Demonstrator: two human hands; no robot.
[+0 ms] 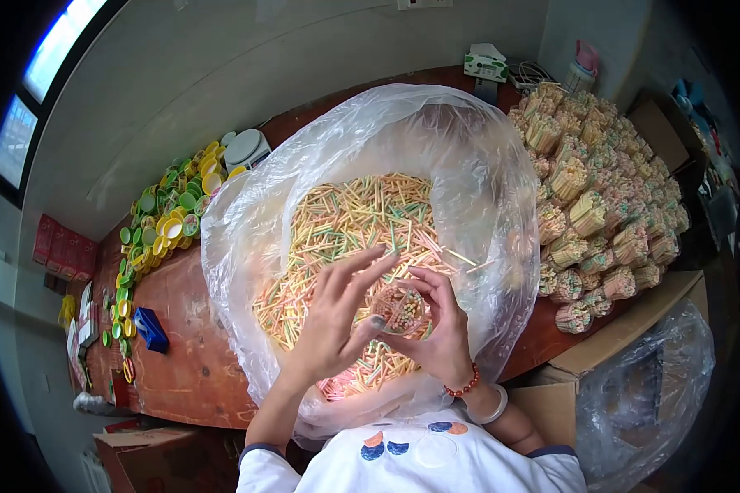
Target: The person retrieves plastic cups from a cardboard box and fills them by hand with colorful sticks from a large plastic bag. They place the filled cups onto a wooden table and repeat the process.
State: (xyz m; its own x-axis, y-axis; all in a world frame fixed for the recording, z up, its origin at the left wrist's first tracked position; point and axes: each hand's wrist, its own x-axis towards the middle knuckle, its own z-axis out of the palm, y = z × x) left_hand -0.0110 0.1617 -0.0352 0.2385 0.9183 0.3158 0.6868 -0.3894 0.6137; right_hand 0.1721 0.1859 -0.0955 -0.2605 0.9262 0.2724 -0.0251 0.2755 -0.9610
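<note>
My right hand (438,333) is wrapped round a small clear cup (399,307), whose open top faces up toward me. Short pastel sticks stand in it, their ends showing. My left hand (337,312) hovers on the cup's other side, fingers stretched and apart, thumb tip right at the rim. Below both hands lies a big heap of loose pink, yellow and green sticks (362,215) in a large clear plastic bag (238,246), its mouth spread wide. Part of the cup is hidden behind my right fingers.
Bundles of sticks (588,214) are piled at the right of the brown table (197,329). Green and yellow lids (171,228) lie at the left, near a white scale (243,148) and a blue object (150,330). A cardboard box (551,403) stands at lower right.
</note>
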